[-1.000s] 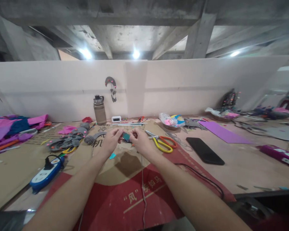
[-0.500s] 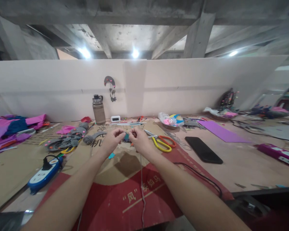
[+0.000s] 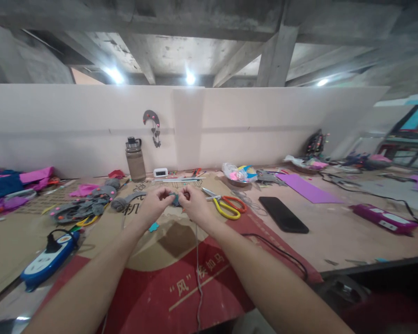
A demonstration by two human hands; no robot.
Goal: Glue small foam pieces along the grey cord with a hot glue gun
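My left hand point(image 3: 156, 202) and my right hand point(image 3: 194, 203) meet above the cardboard, fingertips pinched. Between them is a small teal felt-like piece point(image 3: 176, 199), mostly covered by the fingers. Both hands seem to grip it at its edges. A grey cord point(image 3: 197, 260) hangs below my right hand and runs over the red print toward me. A flat turquoise cut-out point(image 3: 153, 227) lies just under my left wrist. Scissors with yellow and orange handles point(image 3: 230, 207) rest close to the right of my right hand. Grey yarn point(image 3: 119, 204) is to the left.
Left are a blue power strip point(image 3: 50, 260) and grey felt strands point(image 3: 83, 208). A bottle point(image 3: 135, 160) and a small white clock point(image 3: 160, 172) stand along the partition. To the right lie a phone point(image 3: 283, 214), a purple sheet point(image 3: 308, 189) and a purple power strip point(image 3: 385, 219).
The whole view has turned slightly right, so things sit further left. My hands keep their pinch on the teal piece. Part of another person's hand or arm now shows at the right edge.
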